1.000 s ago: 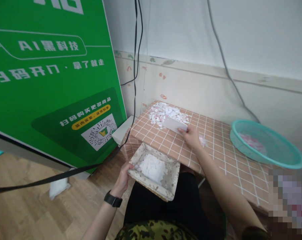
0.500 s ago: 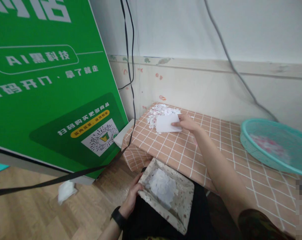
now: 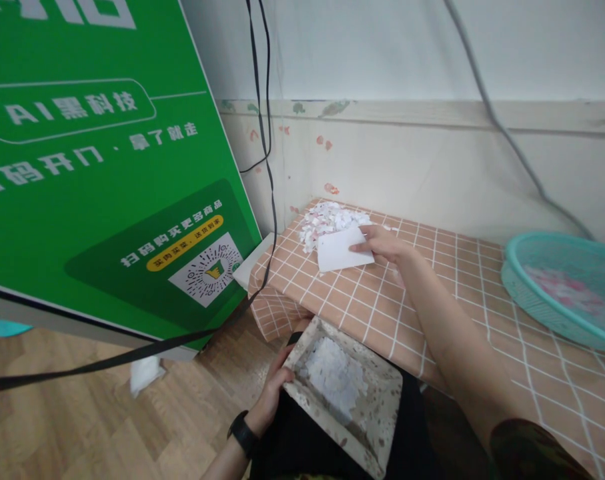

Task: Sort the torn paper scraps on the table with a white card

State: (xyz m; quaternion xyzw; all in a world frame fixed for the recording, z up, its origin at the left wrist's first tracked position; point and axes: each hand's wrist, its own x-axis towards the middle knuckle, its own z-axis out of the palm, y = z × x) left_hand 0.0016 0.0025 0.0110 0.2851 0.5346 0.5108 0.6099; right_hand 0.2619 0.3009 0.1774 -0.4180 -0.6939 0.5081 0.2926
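Observation:
My right hand (image 3: pixel 382 244) pinches a flat white card (image 3: pixel 344 251) by its right edge. The card is just in front of a heap of white and pinkish paper scraps (image 3: pixel 327 219) at the far left corner of the table. Whether it touches the cloth I cannot tell. At the table's front edge, above my lap, my left hand (image 3: pixel 278 383) grips the left rim of a speckled, stained tray (image 3: pixel 382 380). White paper scraps (image 3: pixel 338 373) lie inside the tray.
A brown cloth with white grid lines covers the table (image 3: pixel 447 267). A turquoise basket (image 3: pixel 527 293) with pinkish scraps stands at the right. On the left rises a green cabinet (image 3: pixel 132 160), with black cords (image 3: pixel 269 180) hanging beside it. A white bag-like item (image 3: pixel 146 375) lies on the floor.
The view has shifted slightly, so most things appear further right or left than before. The card now tilts a little more and sits slightly nearer the table's front, clear of more scraps.

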